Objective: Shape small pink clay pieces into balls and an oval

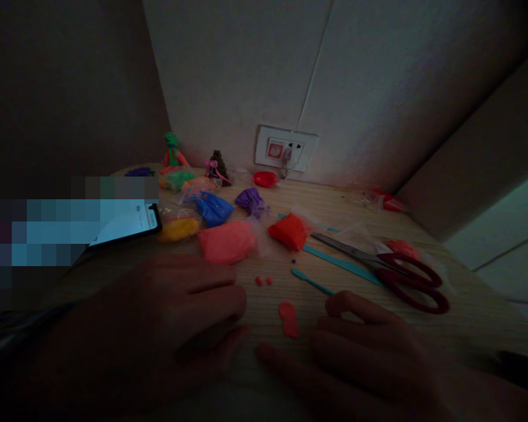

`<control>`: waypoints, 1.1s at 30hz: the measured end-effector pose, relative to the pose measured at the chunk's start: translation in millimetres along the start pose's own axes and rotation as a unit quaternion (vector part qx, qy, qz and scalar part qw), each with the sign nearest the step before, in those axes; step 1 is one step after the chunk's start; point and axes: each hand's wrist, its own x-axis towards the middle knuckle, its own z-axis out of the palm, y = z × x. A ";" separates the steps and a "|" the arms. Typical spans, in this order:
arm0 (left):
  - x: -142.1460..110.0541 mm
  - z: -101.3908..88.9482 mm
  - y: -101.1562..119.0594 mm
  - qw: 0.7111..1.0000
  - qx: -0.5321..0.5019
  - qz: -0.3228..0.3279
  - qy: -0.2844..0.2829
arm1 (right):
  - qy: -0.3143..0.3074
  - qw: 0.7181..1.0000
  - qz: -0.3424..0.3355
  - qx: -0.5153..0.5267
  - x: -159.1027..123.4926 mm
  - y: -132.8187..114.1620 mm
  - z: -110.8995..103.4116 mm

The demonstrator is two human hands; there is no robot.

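Observation:
My left hand [189, 316] hovers low over the table, fingers bent and thumb apart, with nothing visible in it. To its right is my right hand [361, 351], its thumb stretched left and its fingers loosely curled, also showing nothing held. A flat coral clay piece [289, 320], rounded and narrowed at the middle, lies between the hands. Just beyond it sit two small coral clay balls [264, 281]. A thin teal clay tool [310, 281] ends close by a bent right finger; whether they touch I cannot tell. A coral clay packet [227, 241] lies beyond my left hand.
Red-handled scissors [378, 261] lie across a teal strip [343, 265] at right. Bags of orange-red [289, 232], blue [214, 209], purple [250, 201] and yellow [179, 229] clay spread behind. A lit phone [127, 227], a green figure [172, 151] and a wall socket [286, 148] stand farther off.

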 end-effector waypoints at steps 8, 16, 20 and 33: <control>-2.8 -0.3 0.6 1.000 0.021 -0.001 -0.002 | 0.001 1.000 0.002 0.031 0.5 -0.8 -0.4; 2.2 -0.1 -1.4 1.000 0.007 0.005 -0.004 | 0.001 1.000 0.005 0.028 1.0 -0.8 0.7; 2.4 0.4 -1.1 1.000 -0.003 0.003 -0.009 | 0.004 1.000 -0.001 0.010 0.7 -0.8 0.4; -0.1 -1.9 -1.1 1.000 -0.005 0.003 -0.014 | 0.010 1.000 -0.002 0.023 -1.8 -1.1 2.2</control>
